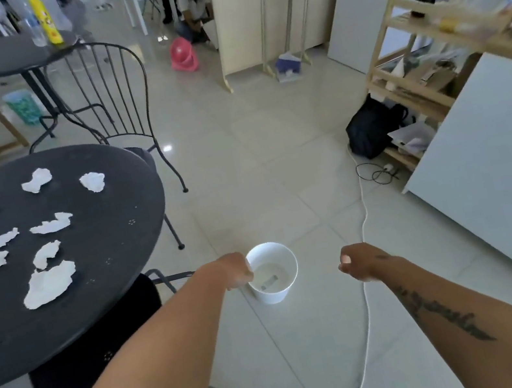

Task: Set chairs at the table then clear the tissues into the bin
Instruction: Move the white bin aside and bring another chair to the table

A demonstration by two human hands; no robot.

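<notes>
White plastic formed the bin [273, 272], a small round bucket that stood upright on the pale tiled floor [275, 156], just right of the black round table [112, 239]. From the head view, we looked down on both bare arms reaching forward. Our left hand [237, 274] had its fingers closed over the bin's rim at the nine o'clock edge; our right hand [359, 263] hung apart at three o'clock of the bin, curled into a loose fist around nothing we could see.

The bin's mouth pointed straight up, its long axis vertical, narrowing toward the base. Something small and grey lay at its bottom; we could not tell what.

On the table, at about ten o'clock from the bin, lay nine crumpled white tissues [50, 285], the largest nearest us. One black wire chair [117, 115] stood tucked in at the table's far side, at twelve o'clock, and a second chair's dark seat [97, 351] showed under the near edge.

We judged the chairs set and the step in hand to be bringing the bin to the table. To do it well, we would have kept the grip on the rim firm, lifted the bin level so it stayed upright, and placed it close under the table edge, mouth up. A white cable [365, 277] ran along the floor just right of the bin, and was worth avoiding.
</notes>
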